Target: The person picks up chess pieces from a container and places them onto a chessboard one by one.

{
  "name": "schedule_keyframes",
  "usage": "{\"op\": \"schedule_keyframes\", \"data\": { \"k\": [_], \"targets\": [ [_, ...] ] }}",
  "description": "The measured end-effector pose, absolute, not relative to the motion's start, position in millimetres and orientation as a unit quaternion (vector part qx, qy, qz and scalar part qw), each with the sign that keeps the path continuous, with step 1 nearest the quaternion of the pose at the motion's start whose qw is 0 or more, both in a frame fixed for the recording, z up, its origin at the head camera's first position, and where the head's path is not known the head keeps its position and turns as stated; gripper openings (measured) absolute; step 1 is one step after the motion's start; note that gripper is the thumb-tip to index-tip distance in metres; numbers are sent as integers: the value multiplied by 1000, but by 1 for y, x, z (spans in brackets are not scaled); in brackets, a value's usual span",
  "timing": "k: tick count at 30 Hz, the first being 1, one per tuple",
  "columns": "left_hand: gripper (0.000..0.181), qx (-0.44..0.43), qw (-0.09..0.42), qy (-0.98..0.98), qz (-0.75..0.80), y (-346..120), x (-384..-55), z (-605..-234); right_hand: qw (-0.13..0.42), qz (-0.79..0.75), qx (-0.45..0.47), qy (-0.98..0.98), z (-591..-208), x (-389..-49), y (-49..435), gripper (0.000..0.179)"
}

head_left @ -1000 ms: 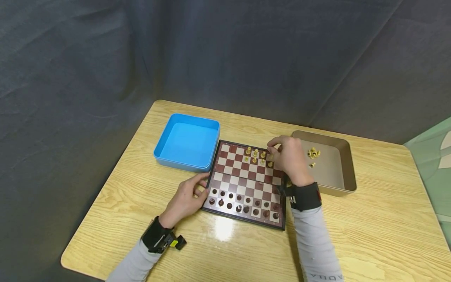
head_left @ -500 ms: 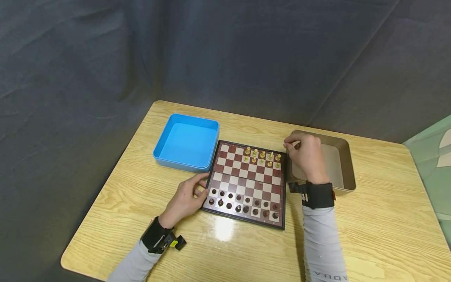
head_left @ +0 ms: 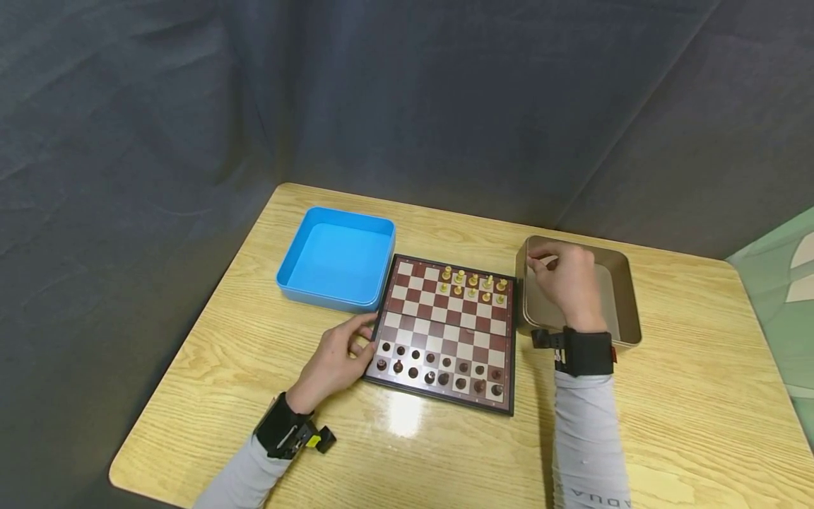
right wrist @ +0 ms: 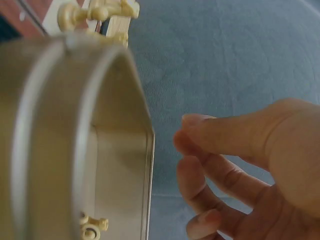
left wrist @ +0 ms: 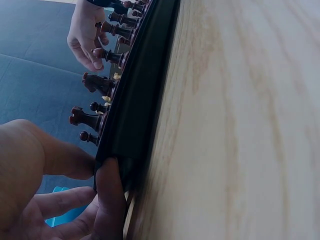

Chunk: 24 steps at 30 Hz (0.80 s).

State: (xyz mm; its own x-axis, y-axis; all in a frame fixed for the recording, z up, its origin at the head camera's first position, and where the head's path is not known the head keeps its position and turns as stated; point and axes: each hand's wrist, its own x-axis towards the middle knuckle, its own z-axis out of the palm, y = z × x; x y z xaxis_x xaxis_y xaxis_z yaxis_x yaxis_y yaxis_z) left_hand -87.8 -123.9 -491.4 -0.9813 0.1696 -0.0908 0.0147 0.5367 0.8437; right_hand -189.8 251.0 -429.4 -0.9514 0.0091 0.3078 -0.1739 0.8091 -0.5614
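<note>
Chessboard (head_left: 439, 319) lies on the wooden table (head_left: 222, 339), between the blue box (head_left: 337, 261) and the brown box (head_left: 626, 307). Dark pieces (head_left: 444, 378) stand in two rows at its near side; pale pieces (head_left: 473, 280) stand at the far side, toward the right. Left hand (head_left: 333, 357) holds the board's left edge between thumb and finger. Right hand (head_left: 569, 279) is above the brown box, thumb and forefinger together at the tips, other fingers loosely bent. Some loose pale pieces (right wrist: 91, 230) lie inside this box.
</note>
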Motion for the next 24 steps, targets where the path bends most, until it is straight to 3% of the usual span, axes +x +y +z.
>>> {"op": "schedule_keyframes", "data": {
  "k": [24],
  "targets": [
    [57,55,78,874,477,-124,-87,-491,59,317,-53,-945,-435,-188,302,39]
  ]
}}
